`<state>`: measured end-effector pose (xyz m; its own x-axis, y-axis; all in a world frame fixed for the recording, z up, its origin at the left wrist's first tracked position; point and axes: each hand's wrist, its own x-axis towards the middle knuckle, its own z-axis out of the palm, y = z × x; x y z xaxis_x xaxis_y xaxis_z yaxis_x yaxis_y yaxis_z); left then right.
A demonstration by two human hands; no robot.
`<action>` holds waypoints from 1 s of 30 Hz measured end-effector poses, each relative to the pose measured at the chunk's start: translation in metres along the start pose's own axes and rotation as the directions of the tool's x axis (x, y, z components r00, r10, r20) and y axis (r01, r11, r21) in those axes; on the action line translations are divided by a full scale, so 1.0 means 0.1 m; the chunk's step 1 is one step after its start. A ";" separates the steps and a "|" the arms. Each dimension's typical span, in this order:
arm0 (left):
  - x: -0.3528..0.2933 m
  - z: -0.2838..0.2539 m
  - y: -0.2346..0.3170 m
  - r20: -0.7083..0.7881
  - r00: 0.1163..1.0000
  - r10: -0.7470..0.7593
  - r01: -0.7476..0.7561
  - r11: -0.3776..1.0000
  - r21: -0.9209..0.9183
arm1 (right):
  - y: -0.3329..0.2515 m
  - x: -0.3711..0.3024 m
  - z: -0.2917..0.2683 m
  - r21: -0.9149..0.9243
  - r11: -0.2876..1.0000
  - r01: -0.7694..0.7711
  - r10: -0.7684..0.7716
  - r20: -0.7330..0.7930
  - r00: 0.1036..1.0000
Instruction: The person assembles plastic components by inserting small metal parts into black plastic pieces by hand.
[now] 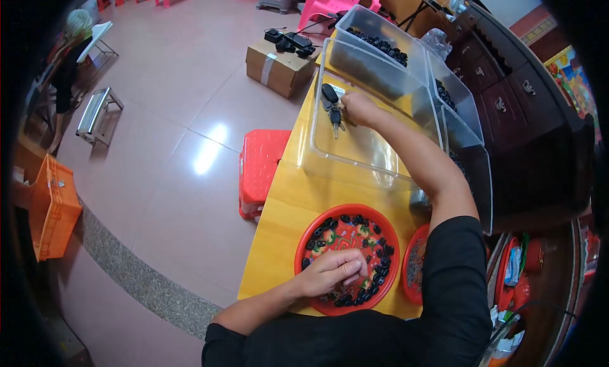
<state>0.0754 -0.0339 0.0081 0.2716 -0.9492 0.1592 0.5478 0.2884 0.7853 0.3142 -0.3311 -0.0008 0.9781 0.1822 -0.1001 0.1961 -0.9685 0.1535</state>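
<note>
My left hand (332,273) is over a round red tray (300,258) with a patterned bottom. Its fingers are curled in, and what they hold, if anything, is hidden. Around it in the tray lie many small black oval pieces (380,268), mostly along the rim. My right arm reaches far forward to a large clear plastic bin (355,159) on the yellow table. There my right hand (360,109) is closed, its fingertips out of sight. Just left of it are a black key fob (329,93) and a bunch of keys (336,118).
More clear bins with black pieces (379,46) stand at the back and right of the yellow table (274,240). A second red tray (415,262) with thin metal bits is by my right sleeve. Left of the table are a red stool (263,164) and a cardboard box (279,69). A person sits far left.
</note>
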 end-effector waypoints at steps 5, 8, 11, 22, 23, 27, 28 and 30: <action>0.01 -0.01 0.01 -0.016 1.000 -0.001 0.002 0.999 0.049 | 0.01 -0.20 -0.22 -0.129 0.987 0.094 -0.057 0.270 0.961; -0.03 0.00 -0.03 -0.025 0.999 0.042 -0.042 0.999 0.020 | -0.19 -0.49 -0.67 -0.212 0.977 0.012 0.024 0.166 0.986; -0.02 0.02 0.01 -0.012 0.999 -0.048 0.048 0.999 -0.026 | -0.24 -1.28 -1.34 0.117 0.992 0.047 -0.001 -0.368 0.930; 0.13 0.06 -0.15 -0.214 0.976 -0.042 -0.090 0.817 -0.570 | -0.49 -3.21 -1.38 0.094 0.938 -0.334 0.289 -0.743 0.604; 0.14 0.11 -0.14 -0.194 0.981 -0.008 -0.114 0.784 -0.610 | -0.75 -3.29 -1.36 0.276 0.933 -0.229 0.358 -0.740 0.569; 0.07 0.30 -0.20 -0.261 0.965 -0.019 -0.163 0.735 -0.658 | -1.70 -3.40 -0.93 0.487 0.871 0.061 0.311 -0.643 0.699; 0.04 0.33 -0.23 -0.294 0.956 -0.006 -0.197 0.729 -0.656 | -1.90 -3.38 -0.84 0.538 0.837 0.100 0.321 -0.631 0.706; -0.01 0.40 -0.27 -0.348 0.937 0.025 -0.257 0.724 -0.640 | -2.16 -3.39 -0.72 0.589 0.795 0.145 0.333 -0.623 0.707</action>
<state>0.0285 -0.0460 0.0103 0.5438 -0.8383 -0.0393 0.8332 0.5337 0.1445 -0.0550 -0.1720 0.0707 0.8003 -0.0881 0.5931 0.2566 -0.8436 -0.4716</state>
